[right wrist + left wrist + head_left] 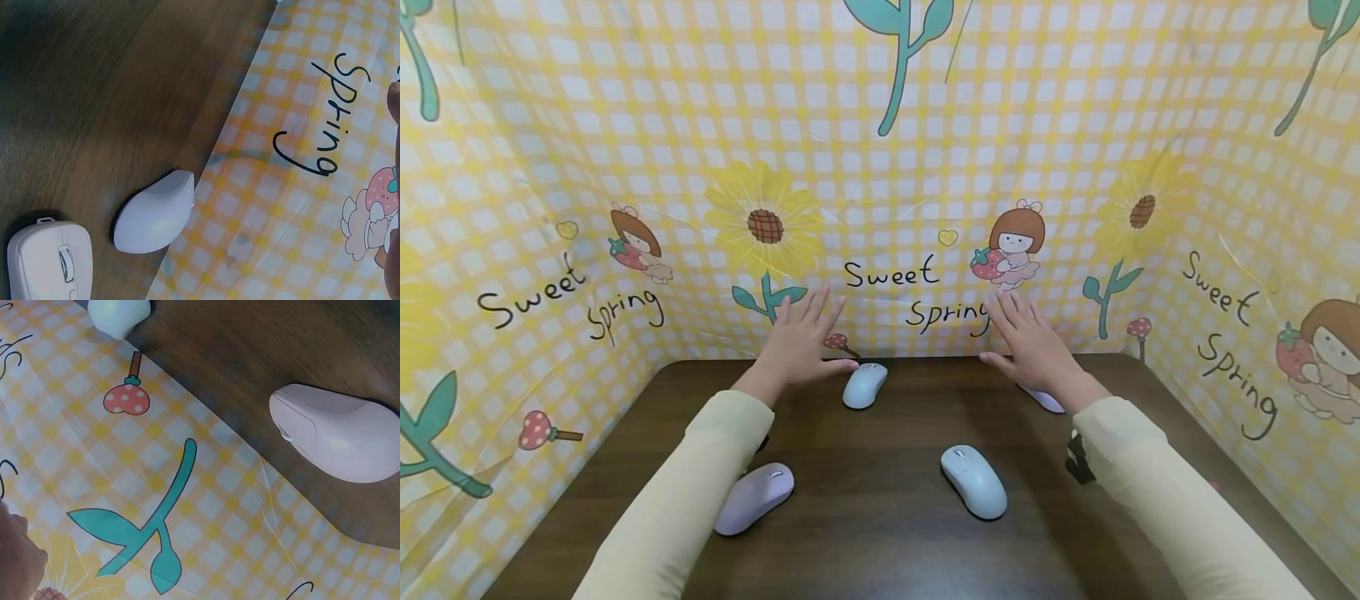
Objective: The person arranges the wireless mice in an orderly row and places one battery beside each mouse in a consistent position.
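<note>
**Left hand [805, 342] and right hand [1033, 342], both spread, at the far side of a dark wood counter [865, 554]**

Nearest, to the left, lies a lilac computer mouse [756, 498], smooth and rounded with a small scroll wheel at its front, partly covered by the cream left sleeve [662, 492]. It is well short of the left hand. Right of centre sits a large pale blue mouse [973, 482], a long glossy oval with its wheel end pointing away; it lies between the two forearms, nearer than either hand.

The right wrist view adds a pinkish-white mouse [50, 259] with a grey wheel and a small loop at its front. The left wrist view shows a pale pink, wedge-shaped mouse [337, 434] near the counter's rounded corner.

Farther back, a smaller pale blue mouse [865, 385] rests by the far edge, just beside the left thumb; whether they touch cannot be told. A pale lilac mouse [1047, 402] lies under the right hand's wrist, mostly hidden.

Both hands hold nothing, palms down, fingers straight and pointing away.

Behind hangs a yellow-and-white checked cloth [857, 208] printed with sunflowers, girls holding strawberries and "Sweet Spring".
</note>
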Tool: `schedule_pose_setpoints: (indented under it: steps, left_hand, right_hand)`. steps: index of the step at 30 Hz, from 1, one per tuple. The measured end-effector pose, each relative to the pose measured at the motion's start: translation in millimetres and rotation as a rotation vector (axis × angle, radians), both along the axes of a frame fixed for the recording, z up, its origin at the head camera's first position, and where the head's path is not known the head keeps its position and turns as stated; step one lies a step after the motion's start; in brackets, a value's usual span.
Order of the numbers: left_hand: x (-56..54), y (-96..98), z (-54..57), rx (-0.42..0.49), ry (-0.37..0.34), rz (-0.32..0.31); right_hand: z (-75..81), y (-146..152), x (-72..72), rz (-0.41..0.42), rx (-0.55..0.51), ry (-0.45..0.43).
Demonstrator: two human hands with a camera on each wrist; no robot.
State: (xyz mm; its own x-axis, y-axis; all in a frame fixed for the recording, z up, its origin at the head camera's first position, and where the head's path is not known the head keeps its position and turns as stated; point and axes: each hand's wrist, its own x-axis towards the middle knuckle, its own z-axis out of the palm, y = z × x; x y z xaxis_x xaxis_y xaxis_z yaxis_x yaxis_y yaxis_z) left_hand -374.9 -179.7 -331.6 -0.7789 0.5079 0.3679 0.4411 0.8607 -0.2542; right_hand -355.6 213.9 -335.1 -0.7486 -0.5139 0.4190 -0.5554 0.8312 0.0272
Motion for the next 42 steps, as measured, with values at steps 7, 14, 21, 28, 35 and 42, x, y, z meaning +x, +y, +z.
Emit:
schedule_pose_setpoints:
  steps: [7, 14, 21, 28, 35, 42]
  left_hand:
    - [6.8, -8.0, 5.4, 0.057, -0.048, -0.010]
    - [11.3, -19.8, 5.4, 0.119, -0.047, -0.050]
    - [13.4, -32.8, 1.8, 0.191, -0.024, -0.113]
    - [18.4, -43.0, -0.8, 0.230, 0.023, -0.134]
    - [19.4, -53.4, -5.6, 0.250, 0.000, -0.115]
    - [25.8, -69.1, -11.1, 0.289, -0.099, -0.048]
  right_hand:
    - [-3.6, 1.2, 2.8, 0.006, -0.027, 0.022]
    - [-6.7, 5.0, 6.0, 0.029, -0.046, 0.040]
    - [-6.3, 7.4, 11.3, 0.038, -0.076, 0.007]
    - [-6.7, 9.6, 16.7, 0.048, -0.086, 0.031]
    - [-10.7, 9.7, 21.3, 0.080, -0.128, 0.043]
    - [-14.4, 6.6, 22.6, 0.089, -0.153, 0.029]
